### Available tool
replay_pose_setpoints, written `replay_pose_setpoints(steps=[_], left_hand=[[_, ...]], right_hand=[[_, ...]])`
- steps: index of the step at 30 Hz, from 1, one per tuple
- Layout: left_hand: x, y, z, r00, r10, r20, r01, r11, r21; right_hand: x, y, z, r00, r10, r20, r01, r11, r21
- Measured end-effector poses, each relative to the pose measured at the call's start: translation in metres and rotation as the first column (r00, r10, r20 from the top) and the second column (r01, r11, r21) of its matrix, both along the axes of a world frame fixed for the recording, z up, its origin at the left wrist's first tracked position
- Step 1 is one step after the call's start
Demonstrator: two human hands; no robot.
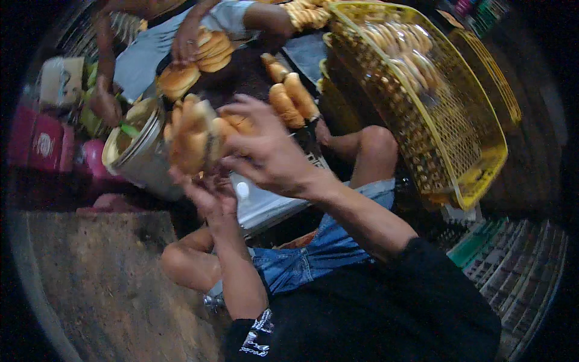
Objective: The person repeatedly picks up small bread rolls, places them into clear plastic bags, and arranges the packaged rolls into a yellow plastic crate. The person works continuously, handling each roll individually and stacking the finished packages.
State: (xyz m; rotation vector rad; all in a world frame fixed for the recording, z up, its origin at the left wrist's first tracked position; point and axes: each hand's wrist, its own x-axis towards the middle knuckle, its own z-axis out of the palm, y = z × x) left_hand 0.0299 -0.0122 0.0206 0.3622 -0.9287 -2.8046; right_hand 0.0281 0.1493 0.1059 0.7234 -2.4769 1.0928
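Note:
Over the silver-grey surface in front of my lap, my left hand [208,192] is closed around the underside of a stack of round golden buns [192,145]. The stack stands tilted on its side and is blurred. From the right, my right hand [268,148] reaches to the same stack, its fingers around a bun [239,124] beside it; motion smears the fingertips. Beyond my hands, long bread rolls [288,104] lie on a dark surface, with more round buns [179,81] to their left.
A person opposite has one hand [186,45] on the buns and another hand [106,107] by a bucket [148,158] holding something green. At right stands a tall yellow crate [476,175] with bagged buns [401,45]. A pink container [39,142] sits at left, near wooden flooring [102,277].

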Motion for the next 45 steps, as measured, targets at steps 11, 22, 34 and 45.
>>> replay_pose_setpoints(steps=[11, 22, 34, 45], left_hand=[[-0.024, 0.081, -0.002, 0.751, -0.651, -0.107, 0.483, 0.653, -0.584], [-0.014, 0.029, -0.118, 0.246, -0.361, 0.899, 0.577, -0.691, -0.435], [0.049, 0.051, -0.045, 0.82, -0.487, 0.3, 0.57, 0.65, -0.503], [-0.019, -0.01, -0.014, 0.976, 0.207, -0.068, -0.214, 0.851, -0.479]], right_hand=[[-0.031, 0.152, 0.076, 0.964, -0.202, -0.172, 0.243, 0.934, 0.264], [-0.118, 0.461, 0.019, 0.511, -0.829, 0.227, 0.586, 0.529, 0.614], [0.011, 0.054, -0.048, 0.935, 0.115, 0.335, -0.061, 0.984, -0.169], [0.018, 0.034, -0.08, 0.763, 0.227, 0.606, 0.295, 0.712, -0.638]])
